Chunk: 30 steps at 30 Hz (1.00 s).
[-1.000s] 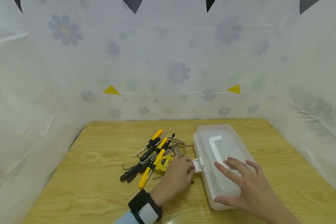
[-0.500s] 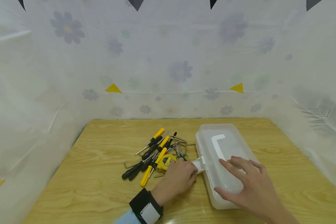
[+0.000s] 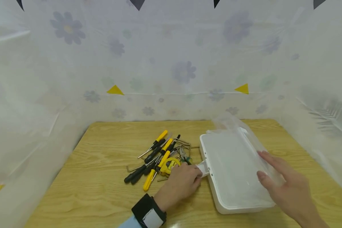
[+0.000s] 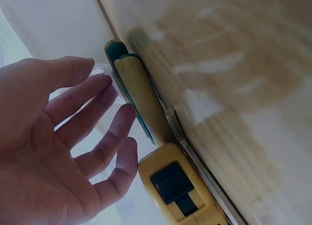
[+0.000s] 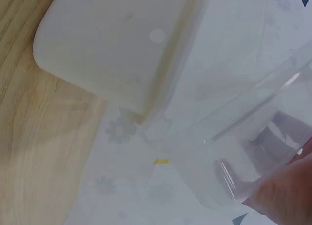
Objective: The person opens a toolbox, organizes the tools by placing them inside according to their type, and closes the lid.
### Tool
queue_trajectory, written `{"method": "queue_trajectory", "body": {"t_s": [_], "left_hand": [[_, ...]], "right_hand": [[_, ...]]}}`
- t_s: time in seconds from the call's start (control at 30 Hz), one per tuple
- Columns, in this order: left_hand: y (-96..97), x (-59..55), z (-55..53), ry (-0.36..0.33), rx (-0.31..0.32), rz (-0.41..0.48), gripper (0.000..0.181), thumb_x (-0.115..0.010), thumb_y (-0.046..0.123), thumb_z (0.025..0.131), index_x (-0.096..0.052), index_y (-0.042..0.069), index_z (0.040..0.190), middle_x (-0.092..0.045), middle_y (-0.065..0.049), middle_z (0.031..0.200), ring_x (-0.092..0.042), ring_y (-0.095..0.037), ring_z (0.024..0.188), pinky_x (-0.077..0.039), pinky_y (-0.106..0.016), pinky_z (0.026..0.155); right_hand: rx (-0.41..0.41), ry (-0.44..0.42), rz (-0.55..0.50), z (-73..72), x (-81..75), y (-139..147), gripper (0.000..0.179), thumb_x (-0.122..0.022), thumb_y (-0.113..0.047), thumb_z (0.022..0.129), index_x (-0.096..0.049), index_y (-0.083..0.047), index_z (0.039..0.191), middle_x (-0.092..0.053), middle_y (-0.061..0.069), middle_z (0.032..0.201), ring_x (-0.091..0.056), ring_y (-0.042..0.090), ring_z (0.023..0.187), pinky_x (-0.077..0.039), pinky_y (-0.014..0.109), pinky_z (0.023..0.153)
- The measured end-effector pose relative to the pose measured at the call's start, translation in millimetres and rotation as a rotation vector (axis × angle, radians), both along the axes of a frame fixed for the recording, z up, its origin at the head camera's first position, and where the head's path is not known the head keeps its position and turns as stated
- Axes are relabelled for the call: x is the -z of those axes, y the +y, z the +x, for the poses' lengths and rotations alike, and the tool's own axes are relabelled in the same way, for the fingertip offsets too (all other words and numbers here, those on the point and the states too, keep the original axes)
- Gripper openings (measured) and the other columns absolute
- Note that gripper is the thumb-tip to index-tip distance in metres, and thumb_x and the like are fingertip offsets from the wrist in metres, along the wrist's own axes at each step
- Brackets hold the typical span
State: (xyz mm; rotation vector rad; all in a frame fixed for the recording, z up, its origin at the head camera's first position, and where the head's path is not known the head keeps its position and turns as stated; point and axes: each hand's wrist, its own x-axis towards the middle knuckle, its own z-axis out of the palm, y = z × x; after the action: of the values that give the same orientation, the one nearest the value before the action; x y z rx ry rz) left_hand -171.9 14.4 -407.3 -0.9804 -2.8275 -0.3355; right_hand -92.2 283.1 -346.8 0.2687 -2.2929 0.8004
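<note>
Head view: from above, on the near side of the box (image 3: 231, 167), facing fwd & down; farthest off, so it gets most of the table (image 3: 108, 158) plus the cloth (image 3: 159, 47) behind the box. L wrist view: v. close, low & just L of the box, tilted, facing the palm of the L hand (image 3: 185, 179) w/ the box's side beyond. R wrist view: close, R of the box, also tilted, facing past the lid (image 5: 195, 161) & box end twd the cloth. Head + L wrist share L hand & tape measure (image 4: 180, 186); head + R wrist share box, lid, cloth.
</note>
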Motion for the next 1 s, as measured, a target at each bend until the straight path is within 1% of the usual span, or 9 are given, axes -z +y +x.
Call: {"method": "queue_trajectory", "body": {"t_s": [0.17,0.37,0.43,0.57,0.7,0.8,0.87,0.93,1.0], "left_hand": [[0.7,-0.8,1.5,-0.012,-0.005,0.009,0.019,-0.058,0.040,0.092,-0.071,0.030,0.099,-0.067,0.014,0.092,-0.053,-0.009,0.074,-0.041,-0.028,0.061],[6.2,-3.6,-2.2,-0.015,0.016,0.057,0.042,-0.042,0.059,0.092,-0.064,0.025,0.080,-0.051,0.014,0.067,-0.043,-0.006,0.060,-0.034,-0.022,0.055],[9.1,-2.6,-2.3,-0.026,0.012,0.066,0.045,-0.038,0.063,0.091,-0.063,0.025,0.089,-0.054,0.013,0.069,-0.048,-0.005,0.063,-0.040,-0.024,0.061],[14.4,-0.2,0.5,-0.025,-0.014,0.067,0.051,-0.034,0.057,0.096,-0.051,0.020,0.126,-0.068,0.005,0.088,-0.062,-0.010,0.080,-0.049,-0.038,0.076],[17.5,-0.4,4.7,-0.029,-0.022,0.115,0.060,-0.026,0.053,0.100,-0.030,0.015,0.146,-0.072,-0.003,0.093,-0.068,-0.017,0.089,-0.050,-0.050,0.083],[21.4,0.0,6.7,-0.121,0.032,0.178,0.071,-0.021,0.062,0.096,-0.018,0.018,0.152,-0.066,0.002,0.076,-0.063,-0.011,0.068,-0.053,-0.036,0.070],[24.6,0.6,7.0,-0.181,0.080,0.207,0.077,-0.020,0.066,0.094,-0.014,0.018,0.153,-0.056,0.006,0.063,-0.051,-0.006,0.052,-0.048,-0.026,0.056],[28.5,0.6,5.7,-0.208,0.121,0.212,0.077,-0.021,0.065,0.094,-0.014,0.016,0.153,-0.044,0.008,0.055,-0.036,-0.005,0.043,-0.034,-0.020,0.043],[33.0,-0.3,3.0,-0.198,0.135,0.197,0.077,-0.021,0.063,0.095,-0.016,0.013,0.152,-0.042,0.008,0.054,-0.032,-0.005,0.041,-0.033,-0.019,0.042]], "right_hand": [[0.134,-0.072,-0.148,2.6,-0.8,17.7,0.037,-0.057,-0.008,0.090,-0.064,-0.018,0.125,-0.053,-0.041,0.113,-0.048,-0.023,0.090,-0.032,-0.002,0.075],[0.236,-0.096,-0.278,0.5,5.5,42.0,0.037,-0.045,-0.011,0.095,-0.062,-0.015,0.127,-0.053,-0.044,0.106,-0.050,-0.020,0.084,-0.034,-0.001,0.070],[0.255,-0.129,-0.302,1.7,8.3,46.7,0.037,-0.044,-0.012,0.096,-0.061,-0.017,0.128,-0.054,-0.042,0.106,-0.050,-0.018,0.083,-0.035,0.000,0.069],[0.320,-0.199,-0.337,4.2,13.6,49.4,0.038,-0.041,-0.018,0.098,-0.059,-0.026,0.130,-0.055,-0.037,0.113,-0.048,-0.018,0.085,-0.033,0.001,0.069],[0.316,-0.155,-0.366,4.9,13.6,45.9,0.038,-0.041,-0.015,0.097,-0.061,-0.024,0.128,-0.058,-0.031,0.117,-0.050,-0.014,0.086,-0.034,0.001,0.070],[0.307,-0.091,-0.390,5.6,11.3,42.8,0.036,-0.042,-0.011,0.096,-0.064,-0.019,0.124,-0.060,-0.031,0.113,-0.052,-0.014,0.085,-0.035,0.001,0.070],[0.297,-0.080,-0.395,6.3,9.1,41.6,0.036,-0.042,-0.010,0.097,-0.065,-0.015,0.123,-0.061,-0.032,0.112,-0.053,-0.015,0.085,-0.036,0.000,0.071],[0.316,-0.093,-0.367,5.6,7.0,42.3,0.035,-0.042,-0.012,0.097,-0.065,-0.019,0.123,-0.059,-0.034,0.110,-0.052,-0.017,0.084,-0.036,0.000,0.070],[0.333,-0.096,-0.318,2.4,4.8,44.3,0.035,-0.043,-0.014,0.096,-0.065,-0.021,0.123,-0.059,-0.033,0.110,-0.050,-0.019,0.082,-0.037,0.000,0.067]]}}
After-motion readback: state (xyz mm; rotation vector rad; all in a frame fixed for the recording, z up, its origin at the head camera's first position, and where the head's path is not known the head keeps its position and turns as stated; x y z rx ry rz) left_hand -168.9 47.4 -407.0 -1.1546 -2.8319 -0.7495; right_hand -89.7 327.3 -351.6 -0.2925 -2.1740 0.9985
